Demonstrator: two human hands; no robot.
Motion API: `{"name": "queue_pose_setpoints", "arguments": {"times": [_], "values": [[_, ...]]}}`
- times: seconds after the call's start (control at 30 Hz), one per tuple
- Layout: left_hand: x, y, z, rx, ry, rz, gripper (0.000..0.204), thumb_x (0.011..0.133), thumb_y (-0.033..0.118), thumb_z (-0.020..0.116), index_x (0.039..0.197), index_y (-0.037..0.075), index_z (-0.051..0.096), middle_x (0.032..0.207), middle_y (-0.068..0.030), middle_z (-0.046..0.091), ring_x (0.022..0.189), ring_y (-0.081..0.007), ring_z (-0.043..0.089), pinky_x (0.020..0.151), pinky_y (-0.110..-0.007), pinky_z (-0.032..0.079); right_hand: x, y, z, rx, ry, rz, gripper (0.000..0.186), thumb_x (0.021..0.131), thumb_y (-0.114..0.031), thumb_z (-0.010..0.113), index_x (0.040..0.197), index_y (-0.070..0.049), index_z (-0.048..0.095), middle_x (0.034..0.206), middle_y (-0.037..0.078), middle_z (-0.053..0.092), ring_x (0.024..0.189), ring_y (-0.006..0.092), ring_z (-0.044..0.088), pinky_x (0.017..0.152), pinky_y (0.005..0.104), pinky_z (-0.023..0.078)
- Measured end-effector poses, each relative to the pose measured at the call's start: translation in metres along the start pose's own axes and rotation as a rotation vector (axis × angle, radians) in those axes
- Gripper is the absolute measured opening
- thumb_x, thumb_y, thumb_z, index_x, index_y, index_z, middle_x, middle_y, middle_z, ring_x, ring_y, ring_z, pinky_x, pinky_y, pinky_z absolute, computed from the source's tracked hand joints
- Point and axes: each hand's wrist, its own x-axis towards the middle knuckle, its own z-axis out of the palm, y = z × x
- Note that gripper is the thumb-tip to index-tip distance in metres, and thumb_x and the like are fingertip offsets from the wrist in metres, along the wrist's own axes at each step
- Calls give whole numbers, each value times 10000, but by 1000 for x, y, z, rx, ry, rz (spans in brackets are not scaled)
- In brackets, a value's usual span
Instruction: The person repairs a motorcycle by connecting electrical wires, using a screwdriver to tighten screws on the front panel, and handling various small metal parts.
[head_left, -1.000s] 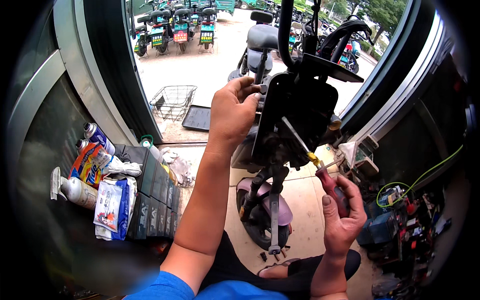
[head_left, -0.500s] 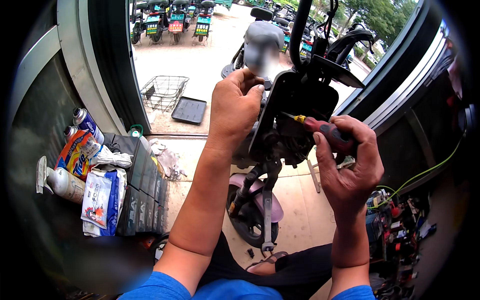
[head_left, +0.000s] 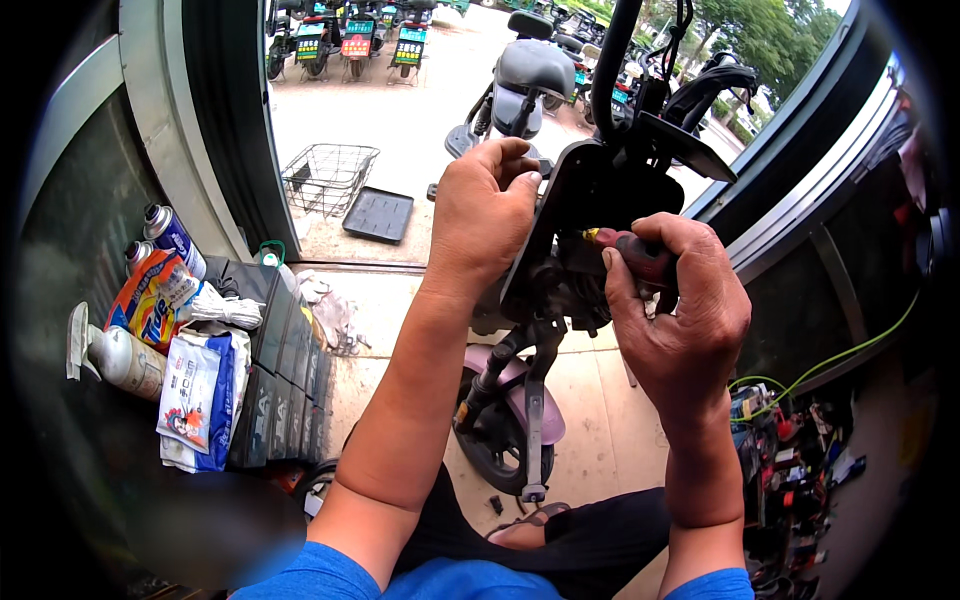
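My left hand (head_left: pixel 480 215) is raised at the left edge of a scooter's black front panel (head_left: pixel 560 180), fingers curled and thumb pressed in; what they hold is too small to make out. My right hand (head_left: pixel 685 315) grips a red-and-black screwdriver (head_left: pixel 640 255) with a yellow collar. It points leftward into the panel's dark cavity, where its tip is hidden. Under the panel is the black fork (head_left: pixel 535 380), with the front wheel (head_left: pixel 480 460) and its pink fender (head_left: pixel 525 405) near the floor.
Spray cans (head_left: pixel 170 235), packages (head_left: pixel 195 400) and stacked dark batteries (head_left: pixel 275 380) stand left. Tools and clutter (head_left: pixel 800 460) with a green hose (head_left: pixel 840 355) lie right. Beyond the doorway are a wire basket (head_left: pixel 330 170), black tray (head_left: pixel 375 215) and parked scooters (head_left: pixel 355 45).
My right hand has risen with the screwdriver, which has turned from upright-slanting to nearly level and moved slightly further into the panel. My left hand stays at the panel's edge.
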Motion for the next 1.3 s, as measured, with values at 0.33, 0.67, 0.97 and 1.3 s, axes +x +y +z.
{"name": "queue_pose_setpoints", "arguments": {"times": [0.33,0.67,0.97,1.3], "values": [[-4,15,-7,128,30,29,324,969,-16,670,1284,-91,662,1101,-113,772,989,-134,722,896,-264,571,8,-10,-18,12,141,-27,306,797,102,829,1035,-10,673,959,94,714,739,155,682,631,276,569],[-26,59,-14,298,-320,136,406,927,-26,732,1330,-33,684,1016,-106,772,925,-129,726,832,-251,589,-8,-23,-69,305,397,302,444,860,76,807,1238,16,584,1169,170,667,1096,251,689,1003,383,573],[-22,59,-13,-201,-306,-41,241,1056,114,663,1223,-54,714,1032,-157,796,894,-218,793,795,-316,659,-43,0,-61,562,613,626,379,951,-108,798,1259,-18,597,1107,133,735,782,103,611,681,221,452],[-15,42,-21,-739,-324,-235,270,1058,213,663,1199,-12,712,1141,-207,771,1017,-327,783,848,-432,677,-101,-23,9,1010,793,938,328,1008,-161,753,1219,-28,541,1054,96,710,722,116,595,609,225,451]]}}
